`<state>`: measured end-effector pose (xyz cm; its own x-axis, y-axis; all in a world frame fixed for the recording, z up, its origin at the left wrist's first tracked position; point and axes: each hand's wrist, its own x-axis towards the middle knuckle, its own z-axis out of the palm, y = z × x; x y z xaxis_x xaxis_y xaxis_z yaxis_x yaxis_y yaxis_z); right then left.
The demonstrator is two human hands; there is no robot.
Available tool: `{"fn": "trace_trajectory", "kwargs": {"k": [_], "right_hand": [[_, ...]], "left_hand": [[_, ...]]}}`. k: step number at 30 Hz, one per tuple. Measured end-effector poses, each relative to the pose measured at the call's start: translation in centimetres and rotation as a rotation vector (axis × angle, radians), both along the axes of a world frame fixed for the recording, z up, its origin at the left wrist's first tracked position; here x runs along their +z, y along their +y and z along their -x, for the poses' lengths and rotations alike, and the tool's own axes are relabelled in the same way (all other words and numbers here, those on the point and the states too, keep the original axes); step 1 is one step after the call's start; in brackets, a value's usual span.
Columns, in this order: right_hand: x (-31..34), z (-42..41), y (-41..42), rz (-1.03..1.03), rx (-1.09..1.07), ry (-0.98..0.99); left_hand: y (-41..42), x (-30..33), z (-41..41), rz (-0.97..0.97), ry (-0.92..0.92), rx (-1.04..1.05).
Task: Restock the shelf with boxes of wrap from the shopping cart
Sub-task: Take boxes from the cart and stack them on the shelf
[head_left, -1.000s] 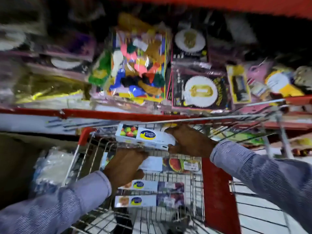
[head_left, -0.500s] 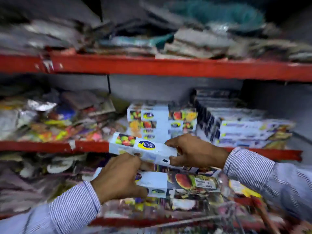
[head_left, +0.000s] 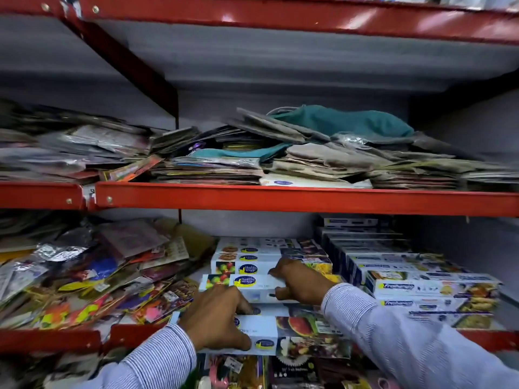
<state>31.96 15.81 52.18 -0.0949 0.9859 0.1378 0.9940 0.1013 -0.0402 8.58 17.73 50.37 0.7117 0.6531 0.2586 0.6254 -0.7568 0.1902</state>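
My right hand (head_left: 300, 282) grips a white box of wrap (head_left: 238, 283) with a blue-and-yellow logo, level with the middle shelf (head_left: 280, 199). It sits just in front of a stack of like boxes (head_left: 252, 255) on that shelf. My left hand (head_left: 216, 318) holds a second, longer wrap box (head_left: 280, 329) with fruit pictures, lower down at the shelf's front edge. More wrap boxes (head_left: 309, 348) lie under it. The shopping cart is out of view.
A stack of other white-and-blue boxes (head_left: 415, 284) fills the shelf's right side. Loose colourful packets (head_left: 92, 279) are heaped on the left. The shelf above holds flat grey and teal packs (head_left: 323, 147). Red shelf rails (head_left: 50, 339) run across the front.
The view rose from the cart to the shelves. Both hands carried their wrap boxes up and forward to the stack on the middle shelf.
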Motion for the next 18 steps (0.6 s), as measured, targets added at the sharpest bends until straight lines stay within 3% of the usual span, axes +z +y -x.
{"fn": "trace_trajectory", "kwargs": {"k": [9,18], "right_hand": [[-3.5,-1.6,2.9,-0.063,-0.113,0.054],[-0.4,-3.4,0.3,-0.211,-0.09,0.122]], "left_hand": [[2.6,-1.5,0.0,0.019,-0.024,0.012],[4.5,-1.2,-2.1,0.05,-0.06,0.047]]}}
